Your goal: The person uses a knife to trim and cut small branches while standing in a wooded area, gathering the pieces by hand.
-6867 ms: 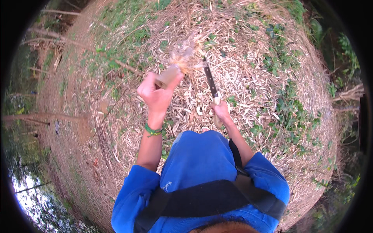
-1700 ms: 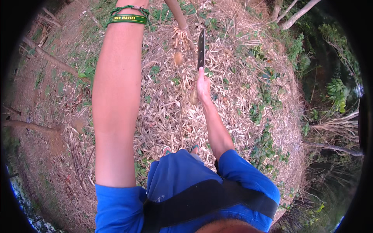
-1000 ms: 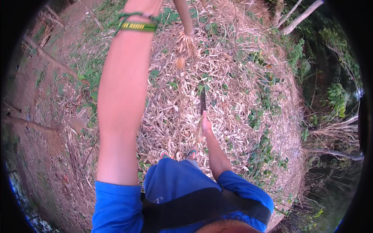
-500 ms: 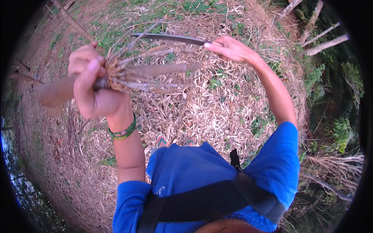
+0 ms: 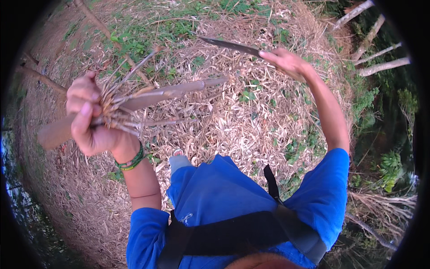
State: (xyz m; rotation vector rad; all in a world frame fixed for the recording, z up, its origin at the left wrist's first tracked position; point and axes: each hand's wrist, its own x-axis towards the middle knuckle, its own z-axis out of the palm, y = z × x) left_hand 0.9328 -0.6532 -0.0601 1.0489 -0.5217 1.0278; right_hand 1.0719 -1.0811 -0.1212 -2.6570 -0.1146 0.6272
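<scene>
My left hand point(image 5: 84, 124) is closed around a brown bamboo pole point(image 5: 161, 93), just beside a node. A bushy cluster of thin side branches point(image 5: 117, 105) sprouts from that node, and some stubs point right along the pole. The pole's thick end sticks out left of my fist; its thinner end reaches toward the middle of the view. Farther right, my right hand point(image 5: 289, 62) grips a machete point(image 5: 233, 45) by its handle, which my fingers mostly cover. The dark blade points left, above the pole's thin end and apart from it.
Dry bamboo leaves point(image 5: 228, 130) cover the ground, with green weeds point(image 5: 179, 29) at the far side. Thin trunks point(image 5: 374, 36) stand at the far right, above a heap of dry branches point(image 5: 385, 204). A slender stem point(image 5: 96, 22) leans at the far left.
My left hand and the bamboo pole have shifted left and nearer to me. My right hand has moved right with the machete, widening the gap between blade and branches.
</scene>
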